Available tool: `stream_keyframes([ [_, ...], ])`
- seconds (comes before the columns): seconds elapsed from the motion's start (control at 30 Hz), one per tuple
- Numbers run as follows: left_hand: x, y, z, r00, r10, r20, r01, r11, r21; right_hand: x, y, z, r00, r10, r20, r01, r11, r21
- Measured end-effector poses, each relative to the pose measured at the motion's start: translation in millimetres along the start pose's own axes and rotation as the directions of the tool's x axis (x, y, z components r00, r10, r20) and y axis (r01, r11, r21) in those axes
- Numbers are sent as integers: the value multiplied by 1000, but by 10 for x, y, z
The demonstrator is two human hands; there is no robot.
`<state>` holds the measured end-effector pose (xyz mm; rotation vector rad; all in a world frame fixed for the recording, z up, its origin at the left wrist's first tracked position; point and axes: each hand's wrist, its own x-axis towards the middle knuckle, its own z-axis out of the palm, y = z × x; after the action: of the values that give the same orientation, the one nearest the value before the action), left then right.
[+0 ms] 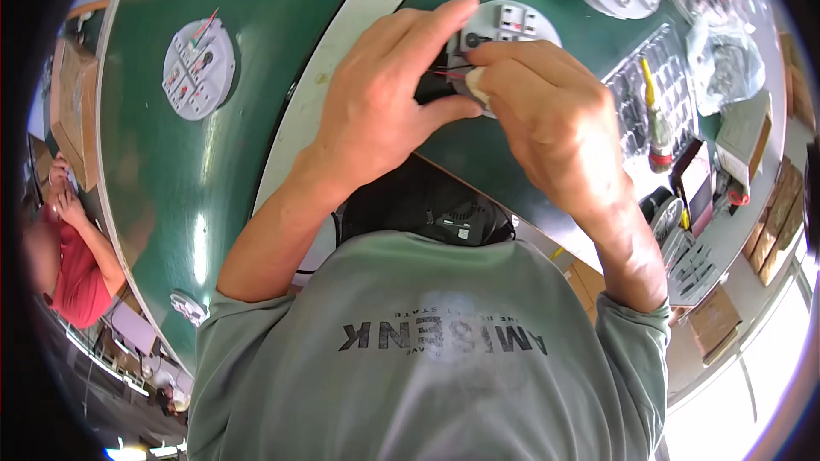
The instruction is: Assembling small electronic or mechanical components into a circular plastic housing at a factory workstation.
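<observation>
Shirt [427,401] | round disc [519,26] beside spread left hand [376,90], partly under right hand [551,111] | right's pinch unclear

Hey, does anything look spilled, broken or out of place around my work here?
Nothing looks clearly spilled or broken. One slight oddity: on the green surface to your left, a red wire pokes past the rim of the round grey unit. Your hands, left and right, partly hide the other disc.

Left hand [376,90] arched, thumb [454,108] well apart from fingers [436,27]; right hand [551,107] palm down, fingers curled.
</observation>
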<state>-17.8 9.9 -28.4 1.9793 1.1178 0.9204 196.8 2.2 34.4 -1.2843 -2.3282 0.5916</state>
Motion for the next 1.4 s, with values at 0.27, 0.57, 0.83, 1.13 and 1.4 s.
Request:
stream_keyframes([
  [0.27, -13, 115, 63, 1000, 17, -13, -17, 1000, -26, -1130, 331, -800, 694, 571, -438, -719, 522, -459],
  [0.57, 25, 71, 62, 999, 47, 15, -49, 993, 108, -951, 250, -760, 663, 693, -284, -574, 714, 400],
  [0.83, 41, 4, 112, 995, 78, -60, -72, 993, 94, -172, -102, 336, 930, 243, -277, -29, 798, 602],
  [1.13, -39, 29, 98, 1000, 8, -12, -7, 997, 78, -398, -89, 30, 765, 457, -455, -112, 789, 605],
  [1.4, 10, 14, 98, 999, 25, -27, -23, 997, 72, -397, 13, 226, 896, 270, -352, -101, 896, 432],
])
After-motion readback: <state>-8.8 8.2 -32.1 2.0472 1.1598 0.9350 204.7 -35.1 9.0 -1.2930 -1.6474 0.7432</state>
